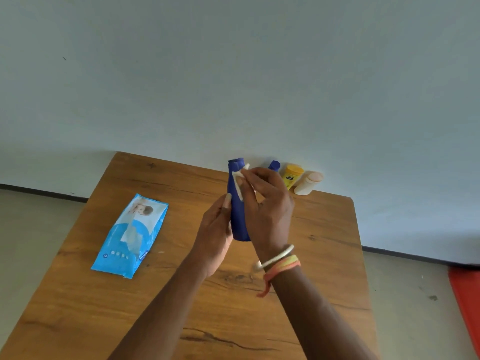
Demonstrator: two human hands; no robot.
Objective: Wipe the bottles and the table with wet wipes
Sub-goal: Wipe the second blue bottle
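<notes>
Left hand (214, 229) grips blue bottle (237, 203) upright above table (155, 294); right hand (270, 203) pinches wet wipe (238, 183) vs its neck.

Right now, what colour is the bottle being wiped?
Dark blue bottle, head view.

Both forearms are stretching from the bottom edge toward the middle of the frame. The left hand (215, 229) is gripping the blue bottle (238, 219) low down, thumb lying up its side. The right hand (268, 211), just right of it, is pinching a wipe (237, 184) with curled fingers.
</notes>
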